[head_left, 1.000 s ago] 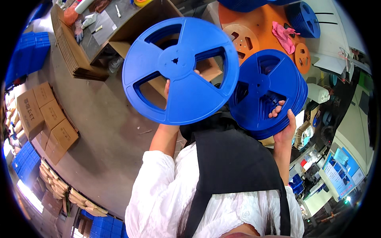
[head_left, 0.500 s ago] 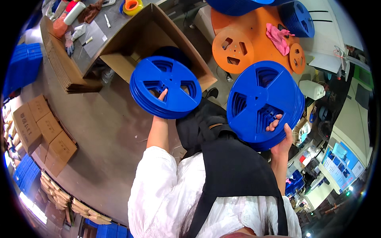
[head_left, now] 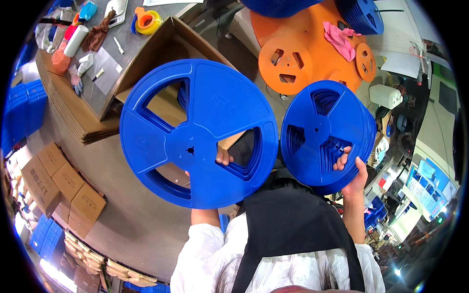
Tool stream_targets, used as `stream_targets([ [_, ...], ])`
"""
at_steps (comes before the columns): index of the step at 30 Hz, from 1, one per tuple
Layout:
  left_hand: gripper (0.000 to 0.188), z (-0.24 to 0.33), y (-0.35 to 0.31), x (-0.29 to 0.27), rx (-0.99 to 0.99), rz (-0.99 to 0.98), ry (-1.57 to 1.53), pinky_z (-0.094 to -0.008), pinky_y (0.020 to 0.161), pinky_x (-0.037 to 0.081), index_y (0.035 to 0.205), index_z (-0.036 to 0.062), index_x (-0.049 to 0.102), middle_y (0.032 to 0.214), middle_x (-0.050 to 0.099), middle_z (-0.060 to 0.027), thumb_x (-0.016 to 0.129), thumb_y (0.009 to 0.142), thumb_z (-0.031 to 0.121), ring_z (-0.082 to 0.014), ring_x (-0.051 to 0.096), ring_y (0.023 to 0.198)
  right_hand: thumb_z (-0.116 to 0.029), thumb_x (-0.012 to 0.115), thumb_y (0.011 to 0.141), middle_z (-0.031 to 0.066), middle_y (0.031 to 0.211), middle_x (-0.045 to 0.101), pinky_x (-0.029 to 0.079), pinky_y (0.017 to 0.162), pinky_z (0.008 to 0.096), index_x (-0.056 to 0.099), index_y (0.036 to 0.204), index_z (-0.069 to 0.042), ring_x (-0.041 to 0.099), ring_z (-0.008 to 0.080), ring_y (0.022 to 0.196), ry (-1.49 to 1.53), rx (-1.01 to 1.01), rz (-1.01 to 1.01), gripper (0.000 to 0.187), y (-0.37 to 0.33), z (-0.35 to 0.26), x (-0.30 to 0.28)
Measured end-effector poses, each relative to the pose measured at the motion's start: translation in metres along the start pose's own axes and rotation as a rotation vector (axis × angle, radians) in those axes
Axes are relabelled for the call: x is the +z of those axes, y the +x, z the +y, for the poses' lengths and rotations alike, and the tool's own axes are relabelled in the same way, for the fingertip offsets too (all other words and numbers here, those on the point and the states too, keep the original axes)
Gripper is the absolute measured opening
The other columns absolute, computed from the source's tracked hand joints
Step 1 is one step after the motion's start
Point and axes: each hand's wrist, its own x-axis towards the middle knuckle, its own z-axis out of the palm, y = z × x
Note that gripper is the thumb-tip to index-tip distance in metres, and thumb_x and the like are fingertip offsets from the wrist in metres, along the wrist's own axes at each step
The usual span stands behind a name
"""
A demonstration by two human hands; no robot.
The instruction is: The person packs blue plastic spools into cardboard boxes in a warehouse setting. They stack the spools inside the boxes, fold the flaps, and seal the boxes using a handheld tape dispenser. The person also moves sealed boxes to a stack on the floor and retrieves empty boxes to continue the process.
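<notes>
My left hand [head_left: 223,156] is closed on a small stack of blue plastic reels [head_left: 215,105], its fingertips curling through one of the cut-out windows. These reels are raised close to the camera, face up, and cover most of the open cardboard box [head_left: 171,41] behind them. My right hand [head_left: 352,177] grips a thicker stack of blue reels [head_left: 305,156] at the right. Its fingers hook into a window while the thumb lies along the outer rim. The two stacks sit side by side in front of my black apron.
Beyond the right stack stands an orange surface with an orange reel [head_left: 285,66] and a pink cloth [head_left: 339,40]. A grey table [head_left: 105,36] at the far left carries tape, a knife and gloves. Flattened cardboard [head_left: 73,115] leans there; closed cartons [head_left: 63,183] sit left on the floor.
My left hand has lifted its reels up toward the camera, so they look much larger and hide more of the box. My right hand keeps its stack at nearly the same spot.
</notes>
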Motion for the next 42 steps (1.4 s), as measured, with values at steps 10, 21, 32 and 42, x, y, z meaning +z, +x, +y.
stream_targets([
  [10, 0.074, 0.000, -0.004, -0.001, -0.001, 0.112, 0.034, -0.0391, 0.096, 0.039, 0.133, 0.0130, 0.047, 0.105, 0.057, -0.0092, 0.057, 0.081, 0.065, -0.0236, 0.057, 0.096, -0.034, 0.056, 0.086, 0.0072, 0.080, 0.057, 0.046, 0.071, 0.0344, 0.050, 0.115, -0.001, 0.054, 0.0172, 0.072, -0.071, 0.025, -0.024, 0.045, 0.011, -0.001, 0.015],
  [21, 0.070, 0.020, 0.015, 0.009, 0.005, 0.382, -0.042, -0.0404, 0.097, 0.048, 0.135, 0.0036, 0.042, 0.116, 0.054, -0.0114, 0.052, 0.089, 0.055, -0.0278, 0.054, 0.111, -0.030, 0.052, 0.090, 0.0070, 0.086, 0.050, 0.042, 0.077, 0.0331, 0.045, 0.121, 0.002, 0.048, 0.0163, 0.077, -0.078, 0.080, -0.131, 0.045, 0.020, 0.001, 0.017],
  [32, 0.063, 0.020, 0.020, -0.162, -0.088, 0.815, 0.333, -0.0501, 0.107, 0.035, 0.140, 0.0092, 0.041, 0.141, 0.046, -0.0119, 0.047, 0.093, 0.051, -0.0309, 0.044, 0.127, -0.033, 0.054, 0.086, 0.0080, 0.082, 0.056, 0.045, 0.075, 0.0357, 0.048, 0.118, 0.000, 0.054, 0.0187, 0.075, -0.092, 0.122, -0.030, 0.046, 0.021, 0.007, 0.015],
  [42, 0.092, -0.017, -0.056, -0.221, -0.228, 1.347, 0.168, -0.0516, 0.115, 0.011, 0.153, 0.0184, 0.003, 0.155, 0.009, -0.0254, 0.045, 0.087, 0.068, -0.0416, 0.018, 0.142, -0.037, 0.059, 0.087, 0.0032, 0.072, 0.048, 0.040, 0.066, 0.0313, 0.050, 0.110, -0.002, 0.045, 0.0133, 0.064, 0.063, 0.096, -0.140, 0.043, 0.017, 0.004, 0.010],
])
